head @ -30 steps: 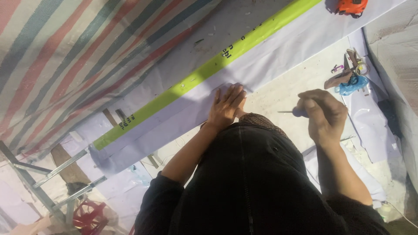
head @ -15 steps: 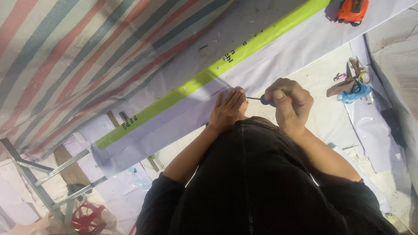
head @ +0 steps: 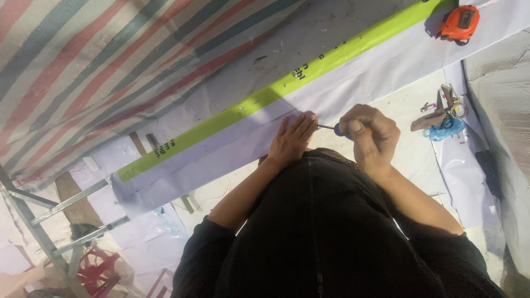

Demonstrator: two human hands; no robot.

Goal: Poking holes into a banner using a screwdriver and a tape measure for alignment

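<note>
A long yellow-green straightedge (head: 259, 99) lies diagonally across a pale lilac sheet (head: 353, 83) on the floor. My left hand (head: 291, 139) lies flat, fingers together, on the sheet just below the straightedge. My right hand (head: 371, 135) grips a thin tool with a blue handle (head: 338, 129); its metal tip points left and touches the sheet beside my left fingertips. My black sleeves and clothing fill the lower middle of the view.
An orange tape measure (head: 459, 23) rests on the sheet at top right. A small heap with a wooden piece and a blue bag (head: 441, 118) lies at right. A striped tarpaulin (head: 83, 60) covers the upper left. Metal frame bars (head: 66, 204) and a red object (head: 96, 267) sit lower left.
My right hand has moved left with the tool, from out on the right to beside my left hand, bringing the tip up to my fingertips. My left hand has stayed pressed flat.
</note>
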